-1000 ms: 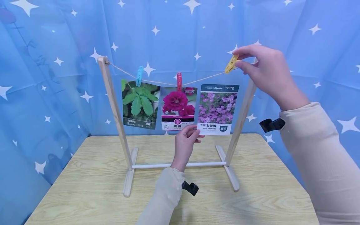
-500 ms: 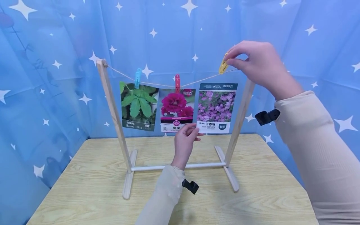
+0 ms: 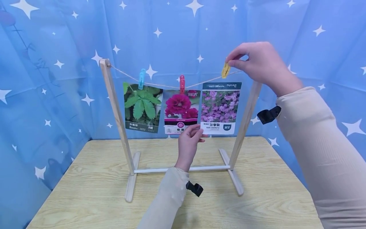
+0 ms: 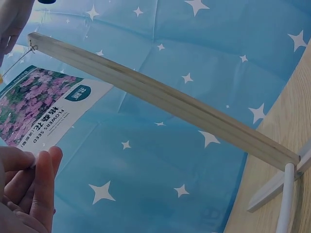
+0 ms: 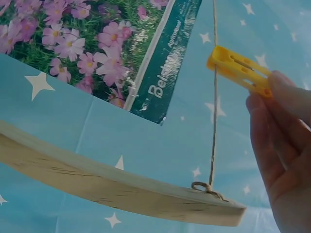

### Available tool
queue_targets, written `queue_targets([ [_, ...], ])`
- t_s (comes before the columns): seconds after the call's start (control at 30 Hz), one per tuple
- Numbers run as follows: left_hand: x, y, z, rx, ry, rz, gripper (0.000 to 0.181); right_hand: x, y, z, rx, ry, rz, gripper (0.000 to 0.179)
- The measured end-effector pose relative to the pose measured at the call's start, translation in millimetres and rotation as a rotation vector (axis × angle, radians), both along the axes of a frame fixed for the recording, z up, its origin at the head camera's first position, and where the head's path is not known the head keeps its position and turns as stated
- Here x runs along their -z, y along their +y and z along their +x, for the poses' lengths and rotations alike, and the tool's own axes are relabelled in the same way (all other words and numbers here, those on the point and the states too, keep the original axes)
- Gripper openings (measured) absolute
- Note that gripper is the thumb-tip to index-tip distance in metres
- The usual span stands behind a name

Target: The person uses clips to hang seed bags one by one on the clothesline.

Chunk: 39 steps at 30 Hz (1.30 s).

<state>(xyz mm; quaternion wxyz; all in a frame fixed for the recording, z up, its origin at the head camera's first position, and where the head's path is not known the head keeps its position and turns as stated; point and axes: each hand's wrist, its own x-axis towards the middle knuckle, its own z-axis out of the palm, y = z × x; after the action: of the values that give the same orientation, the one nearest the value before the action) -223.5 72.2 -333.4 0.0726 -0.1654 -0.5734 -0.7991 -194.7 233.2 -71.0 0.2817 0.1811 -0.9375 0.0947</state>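
Note:
A wooden rack (image 3: 115, 108) carries a twine line (image 3: 206, 81) with a blue peg (image 3: 141, 78) holding a fern packet (image 3: 141, 106) and a red peg (image 3: 181, 83) holding a red-flower packet (image 3: 180, 109). My left hand (image 3: 188, 143) pinches the lower left corner of a purple-flower seed packet (image 3: 219, 106), held upside down just under the line; it also shows as packet (image 4: 41, 104) and packet (image 5: 92, 48). My right hand (image 3: 257, 65) pinches a yellow clothespin (image 3: 225, 70), the same clothespin (image 5: 238, 70), against the twine (image 5: 214, 97) above the packet's top edge.
The rack stands on a light wooden table (image 3: 85, 197) with its feet and white crossbar (image 3: 200, 167) near the middle. A blue curtain with white stars (image 3: 57, 47) closes off the back and sides. The right upright (image 3: 246, 121) stands close beside the packet.
My right hand has carried the yellow clothespin leftward and a little down along the twine. The purple packet has risen slightly toward the line. The left hand keeps its grip.

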Motion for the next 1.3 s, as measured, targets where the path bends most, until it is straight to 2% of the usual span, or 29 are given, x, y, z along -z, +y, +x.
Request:
queue_targets([
  [0.13,2.1,1.9,-1.5,-0.016,0.029,0.005,0.022,1.2,-1.1,-2.2,-0.014,-0.029,0.01,0.024],
  [0.3,0.8,1.0,-0.8,-0.004,0.014,0.014,0.022,1.0,-1.5,-3.7,-0.033,-0.044,0.036,0.022],
  [0.63,-18.0,-5.8,15.8,-0.004,0.027,0.006,0.022,0.3,-0.3,-6.2,-0.029,-0.086,0.062,0.026],
  [1.17,-17.4,-5.0,17.1,0.026,0.049,0.019,0.023,1.9,-1.4,-5.9,-0.013,-0.146,0.081,0.029],
  [1.3,-17.1,-5.7,17.7,0.019,0.028,0.008,0.023,3.1,-3.3,-6.3,-0.024,-0.158,0.075,0.031],
])
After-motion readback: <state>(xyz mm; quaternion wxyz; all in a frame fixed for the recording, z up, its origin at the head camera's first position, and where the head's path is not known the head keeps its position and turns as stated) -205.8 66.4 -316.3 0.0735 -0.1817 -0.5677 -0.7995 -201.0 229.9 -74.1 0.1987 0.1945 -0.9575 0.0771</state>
